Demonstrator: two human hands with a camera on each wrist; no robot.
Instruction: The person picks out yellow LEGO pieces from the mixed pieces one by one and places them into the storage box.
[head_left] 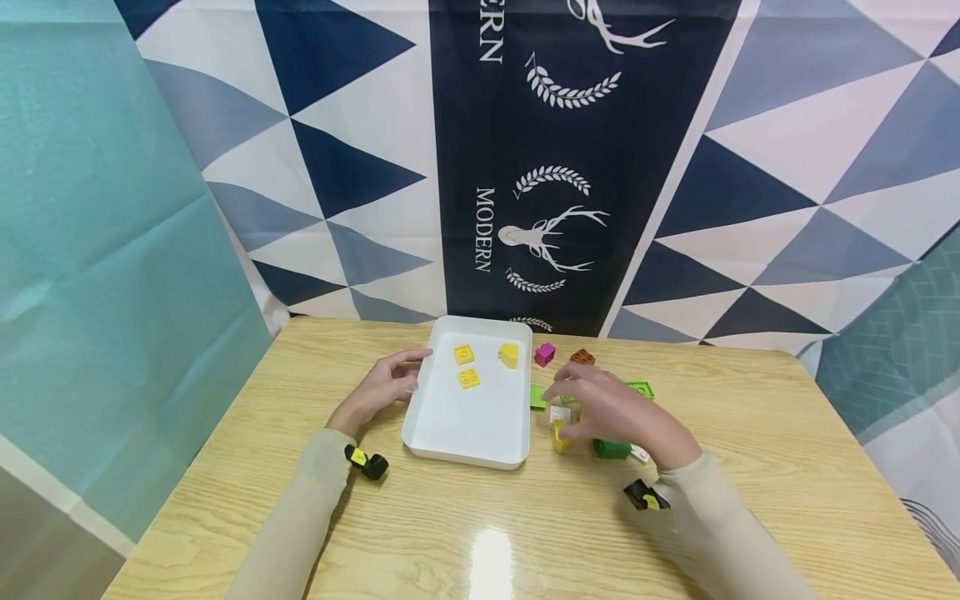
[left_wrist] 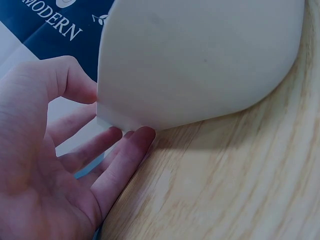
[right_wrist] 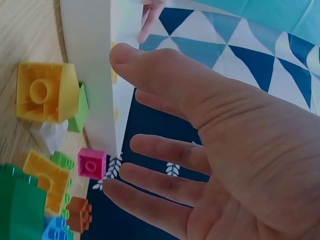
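My left hand (head_left: 382,385) rests against the left side of a white tray (head_left: 457,437). Its fairly straight fingertips touch the edge of the tray (left_wrist: 200,55) in the left wrist view. My right hand (head_left: 603,404) hovers over a cluster of toy building bricks, fingers apart, holding nothing. Nearest its thumb is a yellow brick (head_left: 558,437), also visible in the right wrist view as a yellow brick (right_wrist: 45,92). Close by are a white brick (head_left: 560,413) and a dark green brick (head_left: 611,450). The hand hides part of the cluster in the head view.
Inside the tray are two flat yellow pieces and a yellow sloped brick (head_left: 508,356). A magenta brick (head_left: 545,354), a brown brick (head_left: 582,357) and lime pieces lie right of it on the wooden table (head_left: 360,533). A patterned curtain (head_left: 367,250) hangs behind.
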